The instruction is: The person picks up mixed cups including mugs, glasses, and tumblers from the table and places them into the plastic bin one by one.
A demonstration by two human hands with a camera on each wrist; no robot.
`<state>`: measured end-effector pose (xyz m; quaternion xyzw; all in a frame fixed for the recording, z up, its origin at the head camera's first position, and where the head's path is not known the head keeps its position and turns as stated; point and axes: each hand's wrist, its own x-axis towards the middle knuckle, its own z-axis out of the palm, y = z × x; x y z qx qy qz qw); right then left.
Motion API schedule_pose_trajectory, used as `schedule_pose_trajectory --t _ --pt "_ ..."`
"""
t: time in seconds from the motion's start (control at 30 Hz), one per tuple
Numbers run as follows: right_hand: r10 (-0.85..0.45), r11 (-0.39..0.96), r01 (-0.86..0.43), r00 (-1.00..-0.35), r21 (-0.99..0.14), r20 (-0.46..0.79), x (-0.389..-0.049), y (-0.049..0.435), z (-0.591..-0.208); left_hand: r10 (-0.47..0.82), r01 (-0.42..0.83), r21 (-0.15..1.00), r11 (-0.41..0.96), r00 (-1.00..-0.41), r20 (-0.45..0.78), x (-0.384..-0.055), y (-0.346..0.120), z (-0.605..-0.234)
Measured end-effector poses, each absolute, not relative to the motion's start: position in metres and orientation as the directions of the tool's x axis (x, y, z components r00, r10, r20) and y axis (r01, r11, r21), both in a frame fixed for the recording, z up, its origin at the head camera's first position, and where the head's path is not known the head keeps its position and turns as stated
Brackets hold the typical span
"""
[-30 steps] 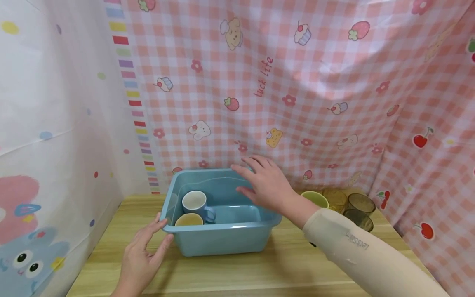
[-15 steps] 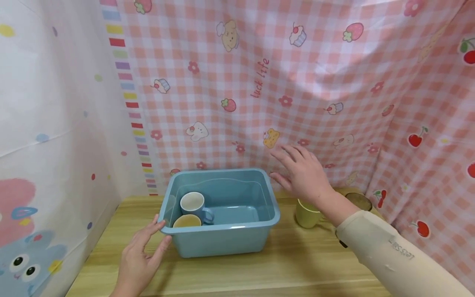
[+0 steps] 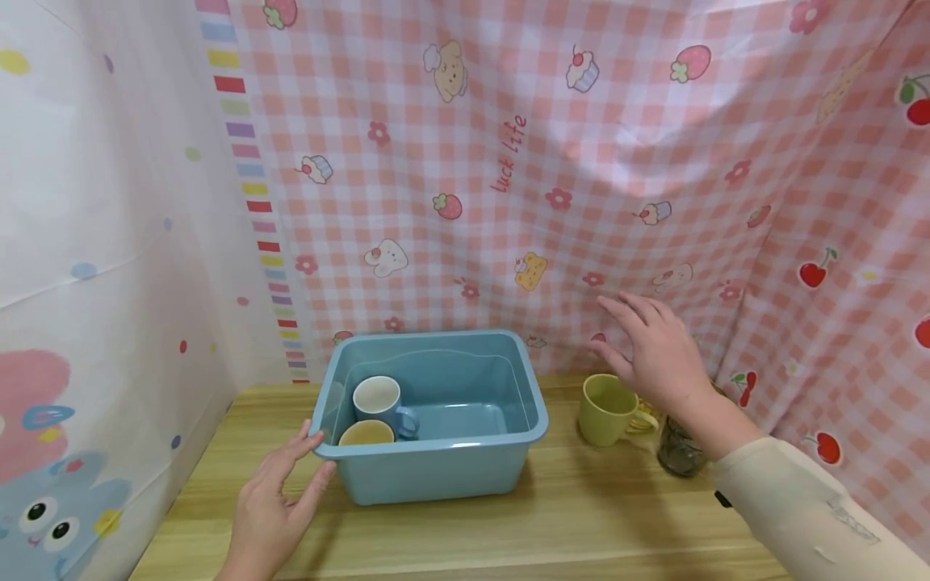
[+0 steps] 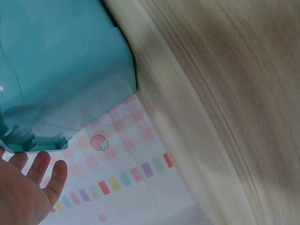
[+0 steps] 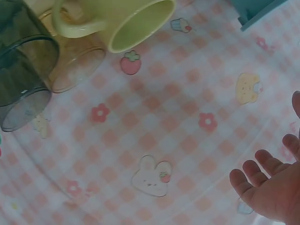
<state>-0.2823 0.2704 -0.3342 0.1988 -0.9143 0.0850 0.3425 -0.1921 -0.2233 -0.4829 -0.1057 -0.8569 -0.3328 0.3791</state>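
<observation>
A blue plastic basin [image 3: 436, 472] stands on the wooden table, and two mugs are in its left end: a blue mug [image 3: 378, 395] with a white inside and a yellow-lined mug [image 3: 367, 432]. My left hand [image 3: 272, 492] touches the basin's left rim with its fingertips, thumb spread below. My right hand [image 3: 657, 355] is in the air with fingers extended and nothing in it, above a yellow-green mug [image 3: 603, 415]. Behind that mug, in the right wrist view, are an amber glass [image 5: 77, 70] and two dark glasses [image 5: 28, 93], partly hidden by my forearm in the head view.
A pink checked cloth [image 3: 407, 210] hangs behind the table and along the right side. A white printed cloth [image 3: 109, 242] hangs at the left. The wooden tabletop [image 3: 545, 532] extends in front of the basin.
My right hand has moved right, from over the basin to above the yellow-green mug, and the mug has come into view. My left hand stays at the basin's rim.
</observation>
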Motion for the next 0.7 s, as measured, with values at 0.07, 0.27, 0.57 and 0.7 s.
schedule_pose_trajectory --t 0.07,0.27,0.57,0.7 --pt "-0.275 0.914 -0.402 -0.715 -0.057 0.643 -0.279 0.276 -0.335 -0.071 0.433 0.49 0.756 -0.691 0.719 -0.192 -0.223 -0.483" --pt "-0.217 0.928 -0.352 -0.777 -0.122 0.59 -0.275 0.292 -0.337 -0.041 0.469 0.47 0.748 -0.674 0.737 -0.194 -0.225 -0.484" --pt "-0.165 0.926 -0.323 -0.809 -0.193 0.564 -0.27 0.303 -0.339 -0.013 0.505 0.451 0.736 -0.656 0.755 -0.195 -0.228 -0.483" --pt "-0.128 0.912 -0.305 -0.846 -0.273 0.518 -0.268 0.308 -0.343 -0.01 0.511 0.446 0.735 -0.65 0.76 -0.194 -0.228 -0.483"
